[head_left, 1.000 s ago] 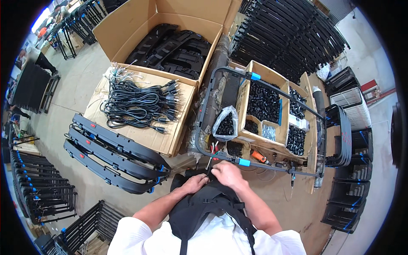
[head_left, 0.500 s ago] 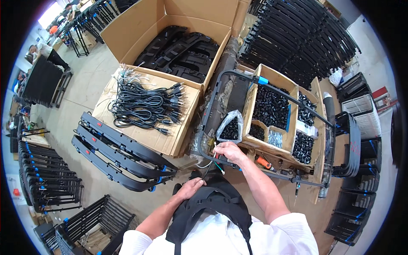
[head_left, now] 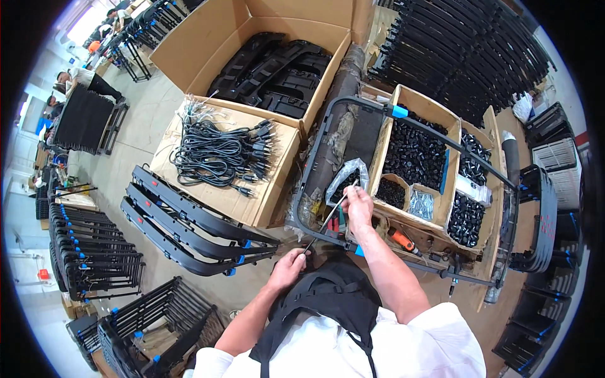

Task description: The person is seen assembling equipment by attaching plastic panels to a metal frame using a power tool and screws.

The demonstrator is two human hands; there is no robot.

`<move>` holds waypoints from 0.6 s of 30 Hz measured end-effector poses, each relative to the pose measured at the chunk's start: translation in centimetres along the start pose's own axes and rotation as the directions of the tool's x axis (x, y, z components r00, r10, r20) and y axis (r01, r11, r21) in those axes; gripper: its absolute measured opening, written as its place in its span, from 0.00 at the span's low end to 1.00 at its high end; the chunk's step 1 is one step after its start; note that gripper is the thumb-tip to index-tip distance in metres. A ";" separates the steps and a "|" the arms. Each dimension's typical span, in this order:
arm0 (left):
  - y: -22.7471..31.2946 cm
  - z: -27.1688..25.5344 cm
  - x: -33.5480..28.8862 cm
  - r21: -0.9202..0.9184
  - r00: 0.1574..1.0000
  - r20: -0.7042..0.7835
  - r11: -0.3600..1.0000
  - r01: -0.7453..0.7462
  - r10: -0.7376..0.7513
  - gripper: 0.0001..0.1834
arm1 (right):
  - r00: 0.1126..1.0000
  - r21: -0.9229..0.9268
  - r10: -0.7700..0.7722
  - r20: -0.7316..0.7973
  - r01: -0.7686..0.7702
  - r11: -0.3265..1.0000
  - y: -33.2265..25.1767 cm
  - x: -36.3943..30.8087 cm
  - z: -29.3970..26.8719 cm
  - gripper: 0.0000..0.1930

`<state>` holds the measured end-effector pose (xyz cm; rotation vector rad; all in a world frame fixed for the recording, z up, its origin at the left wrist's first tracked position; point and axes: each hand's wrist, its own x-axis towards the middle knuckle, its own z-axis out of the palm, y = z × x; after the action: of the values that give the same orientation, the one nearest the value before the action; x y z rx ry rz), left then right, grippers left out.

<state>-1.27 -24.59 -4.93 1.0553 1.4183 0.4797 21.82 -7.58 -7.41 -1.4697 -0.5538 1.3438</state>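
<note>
A black cable [head_left: 329,216] runs taut and slanting between my two hands. My left hand [head_left: 288,268] is closed on its lower end, close to the black apron at my waist. Farther up and to the right, my right hand [head_left: 358,206] pinches the upper end, above the near left corner of a rounded black tube frame [head_left: 309,173]. That frame lies across the workbench and the parts box. Just beyond my right fingers sits a clear plastic bag [head_left: 362,169] of small black parts. The cable's tip is too small to make out.
Bundled black cables [head_left: 214,151] lie on a carton, beside an open box [head_left: 324,85] of black plastic parts. Curved black panels [head_left: 189,211] jut out at left. A divided parts box [head_left: 378,154] and an orange-handled tool [head_left: 403,239] are at right. Racked frames stand around.
My right hand has moved up and away, drawing the cable straight between my hands. My left hand has risen slightly from my lap. The whole view has shifted a little.
</note>
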 end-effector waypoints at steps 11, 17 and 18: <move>2.3 2.4 4.8 -0.185 1.000 0.010 0.983 0.012 -0.010 0.15 | 0.984 -0.403 -0.054 0.171 0.120 0.907 -5.7 4.2 -1.4 0.22; 2.1 2.5 4.5 -0.247 0.999 0.043 0.969 0.029 -0.019 0.16 | 0.799 -0.500 0.429 0.421 -0.191 0.845 -4.4 0.5 -0.5 0.19; 2.1 2.5 4.6 -0.275 0.999 0.050 0.961 0.011 0.003 0.16 | 0.801 -0.378 0.370 0.471 -0.196 0.905 -3.7 0.5 0.3 0.16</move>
<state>2.46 -20.57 -6.18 0.8331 1.2669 0.6244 22.72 -5.62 -4.34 -1.4603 -0.9675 2.0114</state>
